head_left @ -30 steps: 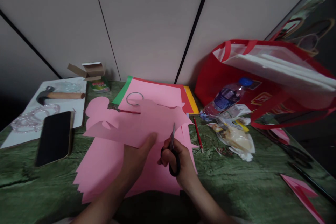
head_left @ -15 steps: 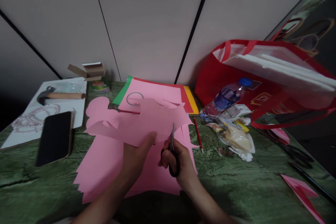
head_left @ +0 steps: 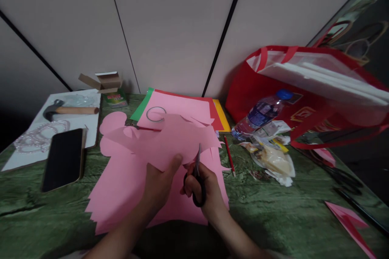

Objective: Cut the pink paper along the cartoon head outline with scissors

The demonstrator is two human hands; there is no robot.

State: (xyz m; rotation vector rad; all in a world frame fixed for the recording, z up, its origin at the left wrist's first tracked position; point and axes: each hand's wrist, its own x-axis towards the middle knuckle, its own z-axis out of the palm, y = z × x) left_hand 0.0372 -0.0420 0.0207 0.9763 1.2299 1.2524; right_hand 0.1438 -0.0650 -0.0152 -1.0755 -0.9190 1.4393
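A partly cut sheet of pink paper (head_left: 179,137) is pinched in my left hand (head_left: 161,182), thumb on top and fingers hidden underneath. My right hand (head_left: 206,188) grips black-handled scissors (head_left: 199,186), fingers through the loops. The scissor blade points away from me and lies at the sheet's right edge. Below both hands spreads a stack of pink paper (head_left: 118,190). A rounded pink cutout (head_left: 112,123) lies at the stack's upper left.
To the left are a phone (head_left: 63,160), a hammer (head_left: 75,110) and a small box (head_left: 115,97). A red pencil (head_left: 229,156), a water bottle (head_left: 258,113), a food wrapper (head_left: 273,160) and a red bag (head_left: 243,89) stand or lie right. Coloured sheets (head_left: 185,105) lie behind.
The held pink sheet has turned and shifted slightly, its left curl flattening. My right hand and the scissors have moved a little left and toward me.
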